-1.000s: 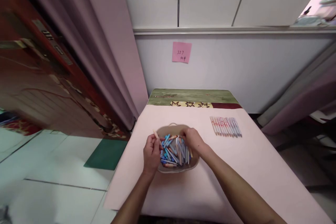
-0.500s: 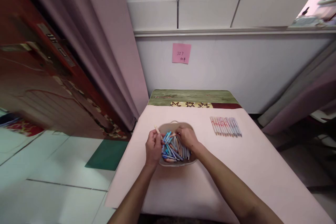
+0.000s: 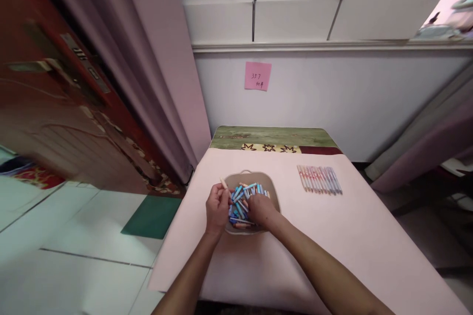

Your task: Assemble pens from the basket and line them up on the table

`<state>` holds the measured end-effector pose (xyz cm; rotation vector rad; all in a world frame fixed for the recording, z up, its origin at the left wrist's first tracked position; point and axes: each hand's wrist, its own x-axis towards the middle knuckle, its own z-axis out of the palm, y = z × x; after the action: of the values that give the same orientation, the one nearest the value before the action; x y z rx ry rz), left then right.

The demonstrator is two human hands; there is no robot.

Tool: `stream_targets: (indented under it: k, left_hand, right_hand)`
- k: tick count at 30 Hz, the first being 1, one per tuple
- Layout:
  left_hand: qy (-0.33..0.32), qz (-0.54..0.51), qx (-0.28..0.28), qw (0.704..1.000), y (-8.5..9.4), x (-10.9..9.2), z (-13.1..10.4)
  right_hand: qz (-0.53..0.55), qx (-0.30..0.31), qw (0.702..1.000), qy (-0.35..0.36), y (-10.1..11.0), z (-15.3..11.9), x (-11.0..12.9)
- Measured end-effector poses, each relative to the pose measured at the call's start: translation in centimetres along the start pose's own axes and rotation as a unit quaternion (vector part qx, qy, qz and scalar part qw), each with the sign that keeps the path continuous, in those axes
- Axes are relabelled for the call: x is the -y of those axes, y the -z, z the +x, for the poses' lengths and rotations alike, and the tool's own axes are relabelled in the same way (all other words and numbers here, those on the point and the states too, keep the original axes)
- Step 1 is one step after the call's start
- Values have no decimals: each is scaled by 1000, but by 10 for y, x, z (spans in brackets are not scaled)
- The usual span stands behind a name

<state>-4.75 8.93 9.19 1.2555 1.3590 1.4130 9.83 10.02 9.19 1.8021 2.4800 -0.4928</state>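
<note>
A beige plastic basket (image 3: 272,188) stands on the table, filled with a jumble of pens (image 3: 238,196), mostly blue and grey with a few orange ones. My left hand (image 3: 217,209) is at the basket's left rim, its fingers closed round a cream-coloured pen (image 3: 223,183) that points up and to the left. Inside the basket, my right hand (image 3: 261,210) reaches down among the pens with bent fingers. Its fingertips are hidden, so whether they grip a pen cannot be made out.
To the right, a neat row of pens (image 3: 320,180) lies side by side on the pale pink tablecloth (image 3: 325,241). A green patterned strip (image 3: 273,135) shows at the table's far end. On the wall hangs a pink note (image 3: 257,76). A red door (image 3: 66,108) is at left.
My right hand has moved from the basket's far side toward its near side, and pens at the far right have shifted. The left hand still holds the cream-coloured pen.
</note>
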Motion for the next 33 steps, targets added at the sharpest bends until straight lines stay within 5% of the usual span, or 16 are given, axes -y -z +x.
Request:
stream_targets:
  k: [13, 21, 33]
  left_hand:
    - [26, -26, 22, 999, 3, -5, 4]
    - [40, -52, -18, 998, 15, -30, -5]
    - [59, -41, -10, 997, 16, -36, -18]
  right_hand:
    - [-1, 5, 1000, -4, 2, -4, 10]
    - [-2, 25, 1000, -11, 9, -9, 22]
    - [-4, -4, 998, -68, -6, -2, 13]
